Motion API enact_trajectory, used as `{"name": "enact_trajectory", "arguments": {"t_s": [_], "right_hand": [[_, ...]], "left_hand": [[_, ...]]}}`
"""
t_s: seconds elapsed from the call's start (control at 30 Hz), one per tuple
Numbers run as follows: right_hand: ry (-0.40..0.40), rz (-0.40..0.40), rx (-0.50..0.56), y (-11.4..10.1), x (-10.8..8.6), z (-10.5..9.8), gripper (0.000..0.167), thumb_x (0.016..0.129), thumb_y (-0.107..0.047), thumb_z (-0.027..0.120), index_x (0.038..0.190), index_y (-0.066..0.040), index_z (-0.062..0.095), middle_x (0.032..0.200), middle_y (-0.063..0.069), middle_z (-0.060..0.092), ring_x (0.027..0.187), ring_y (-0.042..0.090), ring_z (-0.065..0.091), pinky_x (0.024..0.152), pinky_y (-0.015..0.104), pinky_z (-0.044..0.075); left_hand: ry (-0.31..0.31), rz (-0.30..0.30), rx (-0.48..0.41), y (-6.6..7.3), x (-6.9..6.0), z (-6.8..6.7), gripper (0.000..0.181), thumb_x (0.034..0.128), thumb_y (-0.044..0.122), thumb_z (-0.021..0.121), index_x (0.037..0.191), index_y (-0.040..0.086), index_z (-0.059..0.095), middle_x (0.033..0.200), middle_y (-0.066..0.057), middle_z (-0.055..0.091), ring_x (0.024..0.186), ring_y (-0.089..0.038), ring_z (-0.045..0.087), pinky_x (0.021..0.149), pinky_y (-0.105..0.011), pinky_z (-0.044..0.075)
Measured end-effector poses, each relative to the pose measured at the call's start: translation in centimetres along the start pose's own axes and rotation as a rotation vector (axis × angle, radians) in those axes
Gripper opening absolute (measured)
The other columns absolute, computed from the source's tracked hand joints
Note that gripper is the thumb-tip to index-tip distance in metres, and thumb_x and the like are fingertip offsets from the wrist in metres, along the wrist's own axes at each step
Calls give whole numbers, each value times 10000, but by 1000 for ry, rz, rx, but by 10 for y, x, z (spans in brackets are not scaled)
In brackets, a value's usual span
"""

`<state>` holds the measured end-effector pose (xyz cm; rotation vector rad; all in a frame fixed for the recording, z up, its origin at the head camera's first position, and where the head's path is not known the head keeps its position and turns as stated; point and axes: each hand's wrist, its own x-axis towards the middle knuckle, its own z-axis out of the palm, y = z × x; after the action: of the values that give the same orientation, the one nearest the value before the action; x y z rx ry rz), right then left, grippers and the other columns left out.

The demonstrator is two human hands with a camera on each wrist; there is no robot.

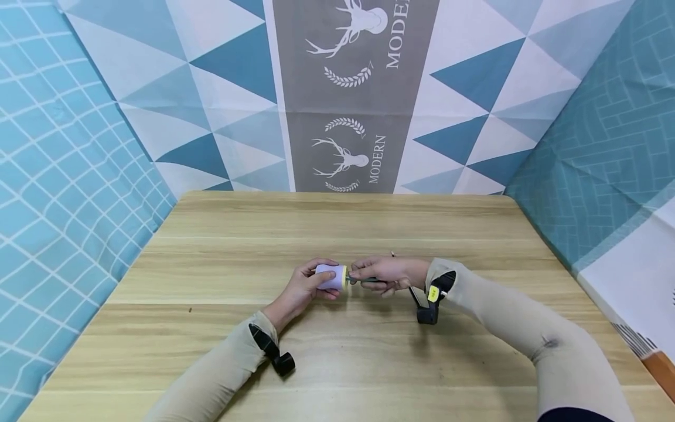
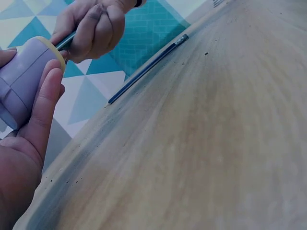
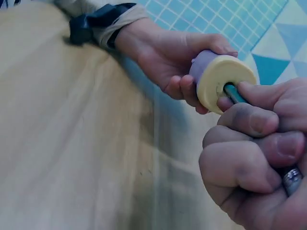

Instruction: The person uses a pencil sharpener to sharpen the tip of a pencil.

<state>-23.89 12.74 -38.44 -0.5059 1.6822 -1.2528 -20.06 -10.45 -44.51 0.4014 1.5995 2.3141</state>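
My left hand point(image 1: 303, 288) grips a purple cylinder with a yellow end point(image 1: 331, 278), held sideways above the table. Its thumb and fingers lie around the purple wall, as the right wrist view shows of the hand point(image 3: 163, 55). The yellow end point(image 3: 223, 72) has a round hole, and a green pencil point(image 3: 234, 93) sits with one end in it. Close beside that hole, my right hand point(image 1: 385, 273) pinches the pencil; its other fingers curl around the shaft point(image 3: 290, 179). The pencil's inserted tip is hidden inside the cylinder.
A dark blue pencil point(image 2: 148, 67) lies on the wooden table point(image 2: 192, 143), partly behind my right wrist in the head view. Small dark specks dot the tabletop. Patterned cloths point(image 1: 345, 88) hang behind the table and at both sides.
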Motion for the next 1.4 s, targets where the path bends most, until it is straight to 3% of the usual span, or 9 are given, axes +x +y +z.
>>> {"name": "enact_trajectory", "arguments": {"t_s": [0.13, 0.37, 0.5, 0.63, 0.73, 0.9, 1.17, 1.23, 1.4], "right_hand": [[64, -61, -213, -5, -7, 3, 378, 1073, -249, 437, 1090, 128, 446, 529, 14, 430, 408, 106, 341, 360, 212, 288], [362, -302, -821, -13, -28, 10, 266, 1040, -299, 526, 1142, -73, 621, 802, 41, 668, 613, 129, 586, 524, 260, 515], [507, -565, -1307, -1, -32, 17, 227, 1025, -273, 557, 1117, -81, 635, 850, -25, 657, 652, 85, 573, 543, 235, 518], [651, -914, -1866, 13, -25, 16, 237, 1079, -187, 399, 1046, -98, 617, 806, -24, 622, 596, 112, 553, 450, 217, 460], [722, -1115, -2083, 19, -19, 12, 338, 1084, -92, 289, 1035, -108, 622, 741, -25, 565, 532, 115, 508, 409, 208, 414], [711, -1223, -2133, 22, -10, 7, 308, 1042, -56, 333, 1041, -109, 636, 668, -42, 522, 484, 82, 456, 396, 203, 396], [656, -1131, -2140, 21, -5, 7, 386, 1074, -48, 188, 995, -62, 565, 613, -35, 452, 436, 70, 374, 360, 179, 312], [601, -1079, -2055, 20, -5, 7, 343, 1086, -76, 210, 970, -57, 532, 608, -30, 456, 431, 75, 386, 351, 185, 320], [463, -916, -1654, 12, -3, 7, 125, 1010, -131, 568, 924, -74, 499, 576, -39, 495, 421, 81, 462, 351, 199, 364]], "left_hand": [[-8, -19, 0, 0, 0, 0, 277, 924, 9, 581, 1046, 220, 712, 1083, -218, 545, 671, -232, 705, 631, -306, 637], [7, -32, -24, 2, 0, 1, 252, 936, 24, 568, 1047, 204, 705, 1006, -196, 588, 664, -223, 711, 628, -306, 638], [23, -34, -31, 1, 0, 0, 252, 943, 19, 555, 1037, 199, 705, 1002, -194, 574, 654, -224, 710, 625, -309, 638], [32, -34, -32, 0, -1, -1, 270, 944, 21, 551, 1019, 222, 714, 1033, -203, 551, 650, -223, 707, 622, -305, 638], [24, -34, -25, 0, -2, 0, 266, 945, 27, 557, 1021, 225, 718, 1039, -203, 557, 653, -217, 708, 624, -303, 638], [37, -37, -35, -3, -2, -1, 276, 948, 15, 543, 1001, 225, 714, 1014, -202, 553, 646, -211, 702, 614, -296, 635], [54, -38, -38, -2, -3, 0, 313, 957, -7, 539, 986, 241, 728, 1037, -215, 528, 638, -210, 697, 613, -297, 636], [61, -40, -43, -2, -2, 0, 317, 955, -9, 543, 980, 246, 731, 1041, -221, 522, 633, -211, 694, 609, -300, 636], [76, -43, -52, -2, 2, -1, 301, 954, -1, 547, 970, 238, 730, 1035, -229, 521, 632, -216, 696, 607, -303, 636]]}}
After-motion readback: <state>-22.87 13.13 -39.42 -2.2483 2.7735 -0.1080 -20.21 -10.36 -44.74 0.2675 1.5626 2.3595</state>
